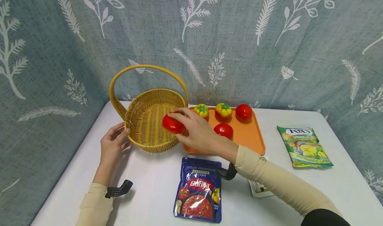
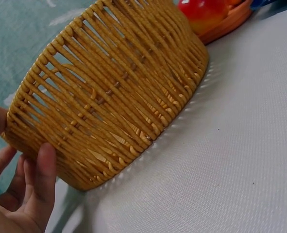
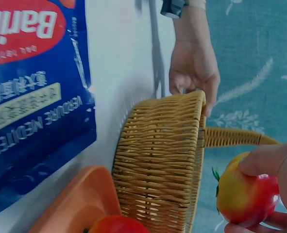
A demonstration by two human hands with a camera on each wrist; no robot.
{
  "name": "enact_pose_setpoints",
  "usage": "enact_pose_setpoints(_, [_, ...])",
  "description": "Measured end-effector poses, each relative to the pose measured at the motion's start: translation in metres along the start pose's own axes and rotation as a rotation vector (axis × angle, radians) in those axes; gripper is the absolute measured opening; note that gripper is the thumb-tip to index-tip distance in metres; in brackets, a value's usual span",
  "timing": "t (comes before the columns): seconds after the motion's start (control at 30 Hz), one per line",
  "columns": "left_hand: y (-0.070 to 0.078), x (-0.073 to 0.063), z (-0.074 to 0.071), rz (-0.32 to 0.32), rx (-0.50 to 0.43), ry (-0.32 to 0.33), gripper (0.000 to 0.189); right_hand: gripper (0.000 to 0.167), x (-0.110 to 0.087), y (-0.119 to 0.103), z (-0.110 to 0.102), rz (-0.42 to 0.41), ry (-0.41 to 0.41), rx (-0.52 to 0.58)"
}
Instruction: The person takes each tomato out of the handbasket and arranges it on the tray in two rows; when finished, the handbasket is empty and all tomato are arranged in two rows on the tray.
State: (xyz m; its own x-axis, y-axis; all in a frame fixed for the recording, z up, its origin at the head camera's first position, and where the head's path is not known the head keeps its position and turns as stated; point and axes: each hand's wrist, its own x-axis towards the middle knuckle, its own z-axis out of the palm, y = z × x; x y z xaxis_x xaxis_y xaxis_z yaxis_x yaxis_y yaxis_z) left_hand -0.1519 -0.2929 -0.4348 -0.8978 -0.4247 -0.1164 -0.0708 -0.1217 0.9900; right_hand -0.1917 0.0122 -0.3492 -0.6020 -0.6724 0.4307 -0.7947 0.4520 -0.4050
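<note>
My right hand [image 1: 197,129] holds a red tomato [image 1: 173,123] over the right side of the wicker basket [image 1: 140,146]. In the right wrist view the held tomato [image 3: 245,194] shows a yellow side and a green stem, with the thumb across it and fingers beneath. At the basket's left edge, my left hand [image 1: 112,146] grips the rim. The left wrist view shows fingers [image 2: 45,170] against the outside of the woven wall [image 2: 114,92]. The basket's tall arched handle [image 1: 149,66] stands upright, and the woven floor shows bare between the walls.
Right of the basket, an orange tray [image 1: 251,139] carries several red and yellow-red tomatoes [image 1: 243,113]. A blue Barilla sauce pouch [image 1: 197,192] lies in front. Farther right is a green Fox's candy bag [image 1: 305,147]. A pale packet [image 1: 258,189] is partly under the right forearm.
</note>
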Motion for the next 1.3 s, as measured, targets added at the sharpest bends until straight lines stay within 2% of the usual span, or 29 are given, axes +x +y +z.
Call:
enact_pose_setpoints(0.5, [0.0,0.0,0.001,-0.015,-0.012,0.021,0.047,0.061,-0.031,0.009,-0.025,0.011,0.081,-0.042])
enact_pose_setpoints(0.7, [0.001,0.0,0.001,-0.011,0.007,0.008,0.05,0.06,-0.044,0.014,-0.037,0.036,0.099,-0.048])
enact_pose_setpoints(1.03, [0.0,0.0,0.001,-0.021,0.014,0.024,0.044,0.062,-0.066,0.029,-0.052,0.098,0.127,-0.023])
enact_pose_setpoints(1.3, [0.002,-0.002,0.002,-0.023,0.02,0.024,0.047,0.063,-0.081,0.043,-0.063,0.117,0.166,-0.077])
